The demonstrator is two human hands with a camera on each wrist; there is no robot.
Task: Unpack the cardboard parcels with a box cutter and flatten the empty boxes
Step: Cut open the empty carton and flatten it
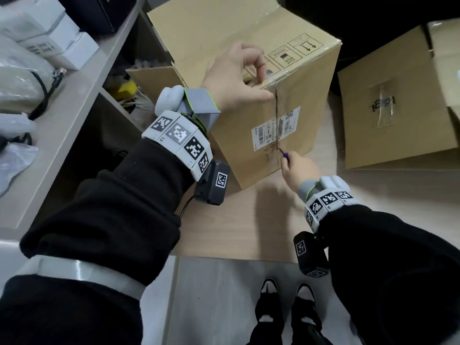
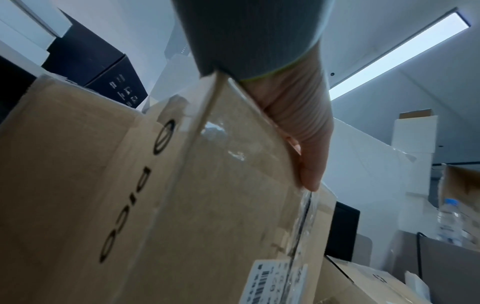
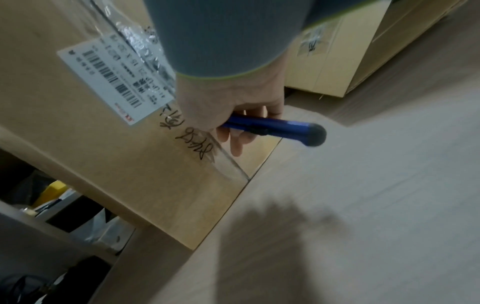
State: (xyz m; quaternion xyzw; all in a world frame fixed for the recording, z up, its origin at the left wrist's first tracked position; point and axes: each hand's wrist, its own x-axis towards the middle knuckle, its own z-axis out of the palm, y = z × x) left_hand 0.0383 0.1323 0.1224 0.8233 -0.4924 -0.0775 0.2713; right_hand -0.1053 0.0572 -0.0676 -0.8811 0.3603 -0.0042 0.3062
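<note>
A large cardboard parcel (image 1: pixel 293 78) stands on the wooden table, its near face bearing a white shipping label (image 1: pixel 263 135) and a taped seam running down the middle. My left hand (image 1: pixel 239 75) grips the parcel's top near edge, thumb on the near face beside the seam. In the left wrist view the left hand (image 2: pixel 303 131) lies against the taped face of the parcel (image 2: pixel 130 205). My right hand (image 1: pixel 296 168) grips a blue box cutter (image 3: pixel 275 127); its blade tip (image 1: pixel 281 150) touches the seam just below the label. The right hand (image 3: pixel 228 115) wraps the cutter's handle.
A second cardboard box (image 1: pixel 395 115) lies at the right on the table (image 1: pixel 236 220). A shelf (image 1: pixel 62 120) at the left holds white boxes, bags and cables. Another open carton (image 1: pixel 149 78) sits behind the parcel. My shoes (image 1: pixel 286 310) show below the table edge.
</note>
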